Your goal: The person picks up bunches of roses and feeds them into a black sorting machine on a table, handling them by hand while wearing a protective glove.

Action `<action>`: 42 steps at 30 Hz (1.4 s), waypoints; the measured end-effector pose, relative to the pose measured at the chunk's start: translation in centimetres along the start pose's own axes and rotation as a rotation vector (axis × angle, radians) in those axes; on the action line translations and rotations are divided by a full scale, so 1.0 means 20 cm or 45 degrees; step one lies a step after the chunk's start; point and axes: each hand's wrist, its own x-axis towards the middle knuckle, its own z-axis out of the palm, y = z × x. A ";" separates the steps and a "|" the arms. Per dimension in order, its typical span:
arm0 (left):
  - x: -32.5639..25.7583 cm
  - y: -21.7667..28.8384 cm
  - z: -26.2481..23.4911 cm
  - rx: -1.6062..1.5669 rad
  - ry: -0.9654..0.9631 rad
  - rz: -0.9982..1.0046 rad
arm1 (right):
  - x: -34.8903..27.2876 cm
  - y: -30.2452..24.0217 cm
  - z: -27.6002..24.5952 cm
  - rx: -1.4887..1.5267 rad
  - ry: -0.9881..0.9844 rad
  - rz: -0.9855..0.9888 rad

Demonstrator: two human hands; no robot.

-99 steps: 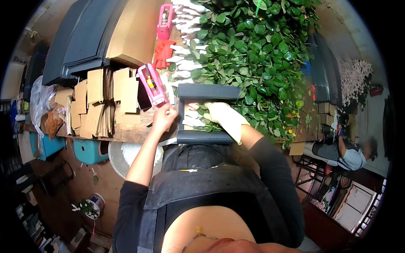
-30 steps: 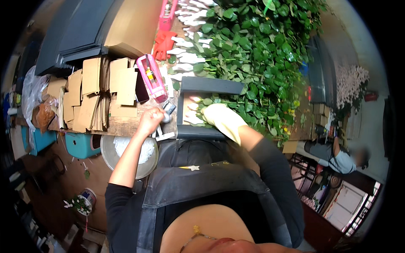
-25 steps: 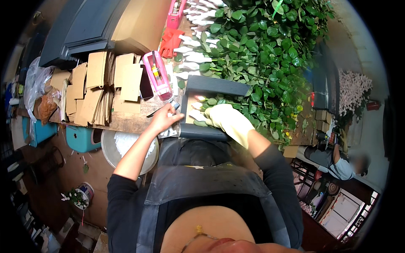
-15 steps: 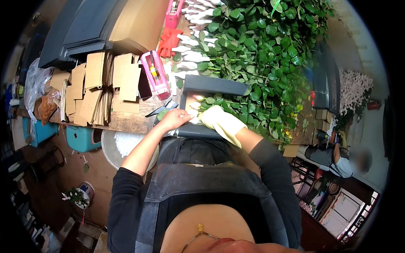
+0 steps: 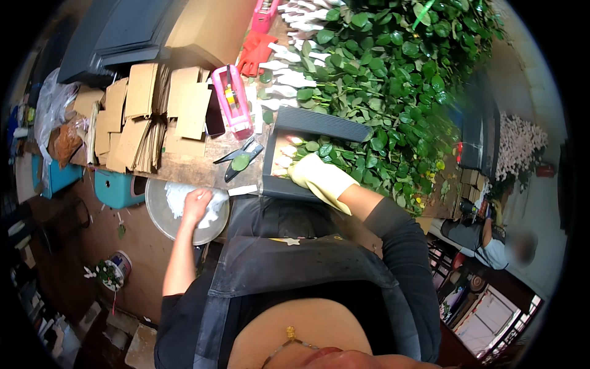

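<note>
My left hand (image 5: 199,205), bare and with curled fingers, is over a round grey basin (image 5: 153,216) of soft white pieces (image 5: 178,198). Whatever it grips is hidden. On my right hand (image 5: 314,174) is a pale yellow glove. Its fingers are bent down inside a dark ribbed holder (image 5: 319,125), beside pale pink rose buds (image 5: 289,149); what lies under them cannot be seen. Leafy green stems (image 5: 353,157) run from the holder to the right. Black-handled snips (image 5: 243,155) with a leaf on them lie left of the holder.
Cardboard pieces (image 5: 138,98), a pink tape dispenser (image 5: 232,101) and red gloves (image 5: 255,52) lie on the wooden table (image 5: 190,169). White-wrapped rose bunches (image 5: 393,74) fill its far right. A turquoise bin (image 5: 117,187) stands below the edge. Another person (image 5: 485,237) works at far right.
My left hand has left the rose buds and moved left and toward me, down to the basin. My gloved right hand remains at the holder.
</note>
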 end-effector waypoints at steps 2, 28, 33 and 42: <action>-0.12 -0.10 -0.15 0.979 0.114 0.045 | -0.06 -0.09 -0.15 -0.085 -0.259 0.061; 0.37 0.78 0.55 0.582 -0.118 1.039 | -0.38 0.05 -0.30 0.180 0.047 -0.005; 0.35 0.83 0.54 0.611 -0.236 0.993 | -0.10 0.13 0.02 0.180 0.536 -0.053; 0.35 0.81 0.53 0.563 -0.258 0.928 | 0.02 0.05 -0.02 0.365 0.339 0.034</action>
